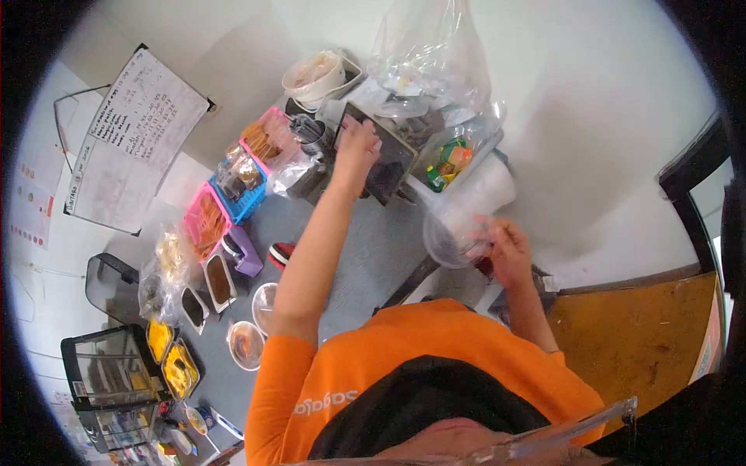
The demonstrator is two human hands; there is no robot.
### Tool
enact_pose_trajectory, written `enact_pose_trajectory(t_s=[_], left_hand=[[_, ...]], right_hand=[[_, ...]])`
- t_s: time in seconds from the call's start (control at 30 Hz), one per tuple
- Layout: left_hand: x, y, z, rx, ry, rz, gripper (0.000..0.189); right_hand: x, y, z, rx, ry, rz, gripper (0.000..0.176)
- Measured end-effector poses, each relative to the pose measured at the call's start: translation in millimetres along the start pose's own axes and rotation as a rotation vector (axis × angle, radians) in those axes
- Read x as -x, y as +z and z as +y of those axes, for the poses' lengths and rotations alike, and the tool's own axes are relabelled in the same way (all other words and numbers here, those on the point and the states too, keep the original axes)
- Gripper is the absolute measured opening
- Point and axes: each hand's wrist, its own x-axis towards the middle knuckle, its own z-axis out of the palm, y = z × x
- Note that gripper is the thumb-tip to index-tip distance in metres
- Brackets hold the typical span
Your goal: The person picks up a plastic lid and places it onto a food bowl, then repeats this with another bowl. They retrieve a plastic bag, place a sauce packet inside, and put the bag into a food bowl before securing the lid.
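The right hand [509, 248], at the right of centre in the frame, has its fingers curled around the side of a clear plastic cup [454, 237], with the thumb side pressed against the wall near the rim. The cup lies tilted, its mouth turned toward the lower left, held above the edge of the grey counter [373, 248].

It looks thin-walled and see-through, and apparently empty, so it should be very light and easy to dent. A loose hold round the upper wall, where the rim stiffens it, would suit it best; a hard squeeze would buckle it.

The left hand [356, 147] reaches to the upper middle of the frame and rests on top of a metal machine [396, 151]. Whether its fingers grasp anything there cannot be told.

Above the machine hangs a crumpled clear bag [423, 54], beside a white bucket [315, 78]. Pink and blue baskets [241, 182] and metal tubs [210, 283] run down the left side.
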Motion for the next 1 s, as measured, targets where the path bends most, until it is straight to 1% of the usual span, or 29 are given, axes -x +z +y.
enact_pose_trajectory(t_s=[0.03,0.07,0.1,0.13,0.17,0.2,0.23,0.27,0.3,0.37,0.5,0.6,0.67,0.7,0.77,0.83,0.87,0.9,0.93,0.97,1.0], left_hand=[[22,15,4,-0.239,-0.014,0.0,0.044],[37,21,-8,-0.382,0.114,-0.099,0.043],[54,23,-19,-0.525,0.239,-0.196,0.042],[81,30,-15,-0.753,0.5,-0.157,0.04],[106,38,-5,-0.979,0.763,-0.107,0.038],[124,38,-4,-0.98,0.756,-0.092,0.038],[142,35,-3,-0.896,0.615,-0.166,0.035],[155,33,-2,-0.806,0.474,-0.231,0.033],[164,33,1,-0.808,0.463,-0.199,0.033],[180,33,7,-0.507,0.304,-0.104,0.032],[203,16,9,-0.497,0.29,0.073,0.029],[221,1,7,-0.507,0.318,0.199,0.029],[235,-8,7,-0.561,0.425,0.317,0.03],[243,-13,8,-0.563,0.427,0.359,0.03],[263,-27,12,-0.903,0.604,0.453,0.03],[286,-41,7,-0.981,0.639,0.557,0.029],[298,-47,5,-1.054,0.672,0.613,0.029],[311,-54,6,-1.115,0.736,0.653,0.03],[327,-63,4,-1.134,0.736,0.716,0.03],[343,-73,0,-1.179,0.753,0.712,0.031],[361,-83,-3,-1.225,0.767,0.706,0.033]], right_hand=[[-2,3,0,-0.006,0.024,-0.014,0.016],[-6,8,-1,-0.003,0.025,-0.013,0.016],[-9,14,-2,0.016,0.025,-0.059,0.017],[-12,17,-2,0.035,0.03,-0.107,0.018],[-16,19,-1,0.037,0.042,-0.112,0.018],[-22,21,0,0.123,0.014,-0.188,0.016],[-28,24,3,0.207,-0.011,-0.268,0.014],[-33,30,7,0.205,0.01,-0.287,0.014],[-37,39,9,0.207,0.0,-0.341,0.012],[-43,58,15,0.199,0.014,-0.428,0.01],[-50,97,28,0.182,0.024,-0.603,0.009],[-52,117,38,0.179,0.055,-0.719,0.009],[-48,131,47,0.168,0.087,-0.795,0.009],[-46,139,53,0.132,0.104,-0.809,0.009],[-38,157,65,0.087,0.139,-0.87,0.009],[-27,176,78,0.124,0.076,-0.938,0.01],[-19,187,84,0.108,0.092,-0.994,0.01],[-10,199,88,0.154,0.103,-1.016,0.011],[1,212,92,0.201,0.111,-1.04,0.012],[11,227,89,0.348,0.066,-1.075,0.01],[21,237,99,0.33,0.074,-1.134,0.01]])
